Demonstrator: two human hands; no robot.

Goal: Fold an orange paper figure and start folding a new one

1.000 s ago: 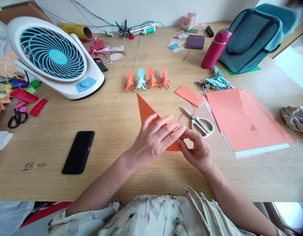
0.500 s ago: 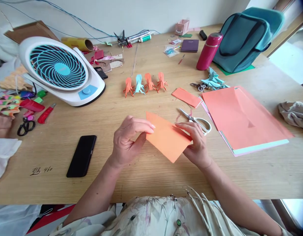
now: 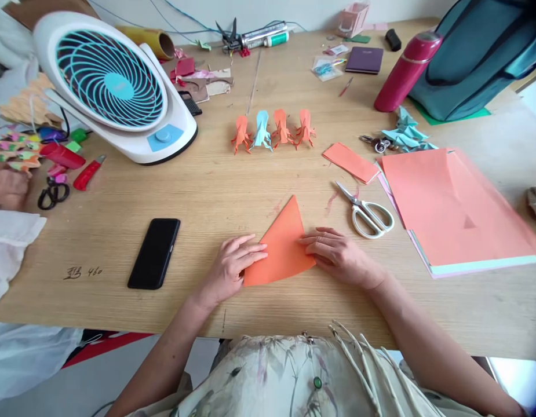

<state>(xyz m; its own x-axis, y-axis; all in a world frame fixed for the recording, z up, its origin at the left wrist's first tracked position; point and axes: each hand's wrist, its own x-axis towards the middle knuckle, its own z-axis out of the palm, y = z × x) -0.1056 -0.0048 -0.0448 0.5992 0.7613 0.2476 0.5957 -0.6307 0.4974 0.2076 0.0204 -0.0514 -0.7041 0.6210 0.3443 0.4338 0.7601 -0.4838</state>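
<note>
A sheet of orange paper (image 3: 280, 249) is in front of me, low over the table or resting on it, its bottom edge curved and one corner pointing away from me. My left hand (image 3: 230, 267) pinches its left edge, fingers on top and thumb mostly hidden. At the right edge my right hand (image 3: 337, 255) grips the paper, fingertips on its upper side. White-handled scissors (image 3: 372, 220) lie beyond my right hand with their blades partly open. A black phone (image 3: 153, 253) rests to the left of my left hand.
Folded paper figures, one of them blue (image 3: 262, 128), stand in a row farther back. Folded orange paper (image 3: 351, 163) and a stack of large sheets (image 3: 463, 208) lie right. A fan (image 3: 120, 87), a red bottle (image 3: 409, 72) and a backpack (image 3: 480, 58) stand behind. Another person's hand (image 3: 7, 185) is at far left.
Both hands have lowered the orange paper toward the table and turned it, so a corner now points away from me. The view has shifted slightly.
</note>
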